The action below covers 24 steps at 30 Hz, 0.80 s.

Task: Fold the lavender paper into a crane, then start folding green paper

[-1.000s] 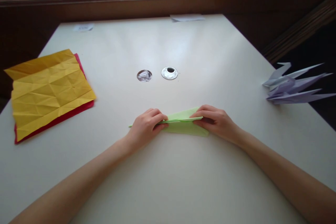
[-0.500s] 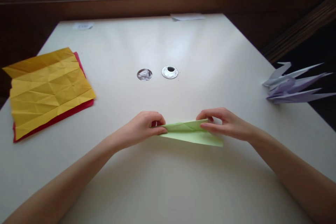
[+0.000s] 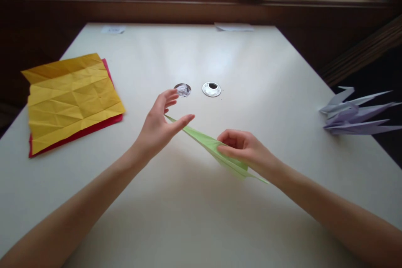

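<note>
Head view: I see right hand (image 3: pixel 240 148) curled, thumb and fingers pinching folded green paper (image 3: pixel 205 140). Paper slants over white table (image 3: pixel 201 226), narrow tip behind left hand (image 3: pixel 156 124). Left fingers loose, thumb spread wide; cannot tell whether they touch paper. Forearms (image 3: pixel 78 205) angle inward.

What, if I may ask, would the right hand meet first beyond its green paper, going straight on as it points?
Probably the left hand, open ahead of the right hand, though their relative heights are unclear.
</note>
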Tool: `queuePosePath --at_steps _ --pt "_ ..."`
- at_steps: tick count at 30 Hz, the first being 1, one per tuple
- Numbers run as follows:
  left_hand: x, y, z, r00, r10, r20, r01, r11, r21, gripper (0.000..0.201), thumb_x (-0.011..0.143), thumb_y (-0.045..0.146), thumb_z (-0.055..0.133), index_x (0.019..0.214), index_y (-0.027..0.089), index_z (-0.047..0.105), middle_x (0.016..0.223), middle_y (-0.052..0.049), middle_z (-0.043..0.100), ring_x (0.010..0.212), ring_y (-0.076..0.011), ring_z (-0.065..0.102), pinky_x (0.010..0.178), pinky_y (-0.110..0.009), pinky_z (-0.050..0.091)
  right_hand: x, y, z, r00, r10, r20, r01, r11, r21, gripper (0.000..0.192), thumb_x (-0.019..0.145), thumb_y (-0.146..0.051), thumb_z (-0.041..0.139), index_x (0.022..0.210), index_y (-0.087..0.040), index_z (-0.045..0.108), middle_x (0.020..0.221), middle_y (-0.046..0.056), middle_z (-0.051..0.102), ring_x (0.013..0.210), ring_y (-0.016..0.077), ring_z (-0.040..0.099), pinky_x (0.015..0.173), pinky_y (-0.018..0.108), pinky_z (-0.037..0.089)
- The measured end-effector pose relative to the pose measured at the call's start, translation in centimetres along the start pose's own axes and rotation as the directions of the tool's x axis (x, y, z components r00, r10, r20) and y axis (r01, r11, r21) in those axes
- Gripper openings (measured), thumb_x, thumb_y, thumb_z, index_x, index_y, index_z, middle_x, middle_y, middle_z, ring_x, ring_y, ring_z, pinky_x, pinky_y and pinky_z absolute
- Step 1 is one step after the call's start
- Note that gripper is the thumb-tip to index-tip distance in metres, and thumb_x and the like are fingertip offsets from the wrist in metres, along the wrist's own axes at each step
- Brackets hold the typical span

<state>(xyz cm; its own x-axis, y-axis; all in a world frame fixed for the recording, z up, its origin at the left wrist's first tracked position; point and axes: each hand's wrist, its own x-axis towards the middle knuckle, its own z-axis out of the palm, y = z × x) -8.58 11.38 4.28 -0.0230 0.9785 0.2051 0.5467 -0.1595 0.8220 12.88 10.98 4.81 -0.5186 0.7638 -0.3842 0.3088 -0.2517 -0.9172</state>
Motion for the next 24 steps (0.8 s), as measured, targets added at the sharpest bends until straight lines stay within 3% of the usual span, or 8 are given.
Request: queuePosePath --at_steps 4,6,9,11,13,17,24 --pt "-1.0 0.1 1.0 0.987 -0.067 -0.145 0.062 0.997 -0.037 0.070 0.076 0.042 0.058 0.133 0.027 0.022 0.144 -0.006 0.021 0.133 -0.0255 0.018 0.107 -0.043 0.020 0.4 1.8 2.3 0.986 -0.104 -0.127 0.117 0.988 0.102 0.014 0.076 -0.030 0.058 0.073 -0.018 0.052 0.064 -0.004 0.050 0.057 0.0076 0.045 0.050 0.020 0.035" --pt "-1.6 0.5 1.8 0.983 -0.125 -0.135 0.105 0.984 -0.147 0.069 0.079 0.042 0.054 0.135 0.028 0.017 0.146 -0.004 0.015 0.134 -0.0242 0.014 0.108 -0.042 0.020 0.3 2.8 3.1 0.965 -0.155 -0.211 0.192 0.967 0.168 0.015 0.076 -0.032 0.059 0.076 -0.019 0.051 0.067 -0.003 0.051 0.059 0.0082 0.047 0.051 0.020 0.038" --pt "-2.3 1.1 2.8 0.963 -0.231 0.140 0.268 0.886 -0.379 0.066 0.082 0.043 0.050 0.136 0.025 0.016 0.145 -0.008 0.021 0.131 -0.0258 0.026 0.102 -0.042 0.032 0.1 3.8 3.7 0.951 -0.196 -0.240 0.247 0.947 0.204 0.017 0.076 -0.033 0.060 0.076 -0.020 0.050 0.066 -0.003 0.050 0.057 0.0082 0.046 0.049 0.020 0.038" --pt "-2.7 1.3 3.4 0.900 -0.254 0.355 0.409 0.775 -0.481 0.058 0.083 0.043 0.047 0.133 0.023 0.027 0.140 -0.010 0.032 0.125 -0.0261 0.037 0.097 -0.040 0.038 -0.1 4.1 3.8 0.954 -0.222 -0.202 0.263 0.943 0.202 0.015 0.076 -0.032 0.060 0.077 -0.020 0.050 0.066 -0.003 0.050 0.057 0.0084 0.047 0.050 0.020 0.039" --pt "-3.0 1.5 3.8 0.834 -0.248 0.494 0.524 0.639 -0.563 0.050 0.084 0.043 0.043 0.129 0.023 0.035 0.134 -0.009 0.042 0.118 -0.0246 0.045 0.094 -0.039 0.042 -0.2 4.1 3.8 0.954 -0.256 -0.158 0.285 0.936 0.205 0.013 0.077 -0.031 0.059 0.079 -0.021 0.050 0.068 -0.003 0.051 0.060 0.0092 0.049 0.053 0.021 0.042" --pt "-3.2 1.5 3.9 0.789 -0.236 0.568 0.611 0.397 -0.684 0.043 0.086 0.042 0.039 0.125 0.023 0.040 0.125 -0.007 0.051 0.110 -0.0232 0.052 0.091 -0.039 0.045 -0.4 3.8 3.9 0.957 -0.280 -0.077 0.290 0.923 0.254 0.013 0.078 -0.031 0.058 0.083 -0.022 0.050 0.078 0.000 0.056 0.071 0.0127 0.054 0.061 0.026 0.046" --pt "-3.4 2.0 3.6 0.704 -0.274 0.655 0.710 0.252 -0.657 0.042 0.086 0.044 0.038 0.122 0.024 0.044 0.127 -0.007 0.050 0.101 -0.0242 0.058 0.076 -0.037 0.052 -0.4 3.9 3.4 0.957 -0.287 -0.049 0.290 0.921 0.261 0.016 0.086 -0.034 0.045 0.079 -0.020 0.050 0.067 -0.001 0.054 0.055 0.0093 0.050 0.052 0.024 0.041"
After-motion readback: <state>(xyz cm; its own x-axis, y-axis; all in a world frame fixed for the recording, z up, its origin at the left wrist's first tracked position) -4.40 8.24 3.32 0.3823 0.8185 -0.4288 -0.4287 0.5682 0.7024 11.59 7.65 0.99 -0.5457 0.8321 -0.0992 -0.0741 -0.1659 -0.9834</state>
